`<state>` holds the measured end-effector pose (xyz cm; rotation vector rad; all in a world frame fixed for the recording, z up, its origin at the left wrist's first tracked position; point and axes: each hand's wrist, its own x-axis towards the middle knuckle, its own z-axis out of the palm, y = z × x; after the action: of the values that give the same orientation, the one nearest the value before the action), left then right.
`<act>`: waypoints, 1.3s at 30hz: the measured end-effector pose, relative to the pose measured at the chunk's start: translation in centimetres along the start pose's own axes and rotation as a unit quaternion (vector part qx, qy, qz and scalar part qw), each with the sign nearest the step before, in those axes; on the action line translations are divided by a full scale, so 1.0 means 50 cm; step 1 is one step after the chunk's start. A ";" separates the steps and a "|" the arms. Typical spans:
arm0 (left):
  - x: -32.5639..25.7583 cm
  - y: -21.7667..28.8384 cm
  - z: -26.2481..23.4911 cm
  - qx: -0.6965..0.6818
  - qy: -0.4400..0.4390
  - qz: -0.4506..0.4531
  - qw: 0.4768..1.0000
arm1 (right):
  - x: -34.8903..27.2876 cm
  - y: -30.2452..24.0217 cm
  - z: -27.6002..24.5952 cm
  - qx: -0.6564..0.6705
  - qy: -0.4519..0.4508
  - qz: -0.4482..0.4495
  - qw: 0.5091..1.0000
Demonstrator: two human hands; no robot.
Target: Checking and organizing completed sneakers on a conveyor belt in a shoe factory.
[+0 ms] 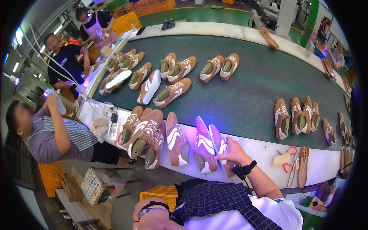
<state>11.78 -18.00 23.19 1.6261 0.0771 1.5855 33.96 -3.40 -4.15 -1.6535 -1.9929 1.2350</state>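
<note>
My right hand [234,151], with a black band at the wrist, is closed on a brown shoe [224,145] at the white counter's edge. Its sole edge shows as a thin bluish strip, and purple light falls on it. Close against its left stands another brown shoe [205,149] with white stripes. Further left is a single brown shoe [177,143], then a cluster of stacked brown shoes [147,132]. Low in the picture, near my checked apron, is my left hand [160,221], with a bracelet at the wrist; its fingers are cut off by the lower edge.
A green conveyor belt [237,101] carries several brown shoes. Red-handled scissors [290,161] and a loose brown sole [303,166] lie on the counter to the right. A co-worker in a striped apron [67,132] sits at left, and two people stand behind. An orange crate [159,192] is below.
</note>
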 end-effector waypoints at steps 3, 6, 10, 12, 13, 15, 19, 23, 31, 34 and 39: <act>0.004 -0.001 0.015 -0.020 0.015 0.023 0.999 | -0.005 -0.018 -0.009 -0.050 -0.025 0.007 0.998; 0.002 0.004 0.019 -0.021 0.022 0.027 0.999 | -0.001 -0.012 -0.002 -0.076 -0.035 0.034 0.996; -0.002 -0.006 0.007 -0.019 0.001 0.058 0.998 | -0.001 0.012 -0.012 0.013 0.018 0.045 0.999; -0.004 -0.011 0.002 -0.031 -0.005 0.091 0.995 | -0.009 0.023 -0.034 0.094 0.035 0.079 0.992; -0.004 -0.010 -0.002 -0.010 0.006 0.084 0.996 | -0.010 0.022 -0.044 0.095 0.037 0.079 0.992; -0.004 -0.004 0.001 0.023 0.017 0.079 0.996 | -0.013 -0.004 -0.069 0.197 0.063 0.040 0.977; -0.025 -0.136 -0.088 0.011 0.199 -0.260 0.945 | -0.032 -0.123 -0.129 0.292 0.100 -0.031 0.951; -0.166 -0.266 -0.159 -0.037 0.181 -0.425 0.886 | -0.056 -0.271 -0.119 0.257 0.085 -0.141 0.952; -0.432 -0.284 -0.168 -0.222 0.517 -0.380 0.734 | -0.003 -0.202 -0.003 0.256 0.044 -0.102 0.960; -0.538 -0.292 -0.200 -0.251 0.552 -0.361 0.708 | 0.042 -0.104 0.056 0.073 0.056 0.041 0.995; -0.514 -0.245 -0.207 -0.293 0.548 -0.324 0.714 | 0.029 -0.074 0.131 0.086 0.044 0.032 0.995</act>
<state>3.98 -19.58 -6.06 -0.0374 0.6228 1.5270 26.59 -4.85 -5.76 -1.6673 -1.7427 1.2925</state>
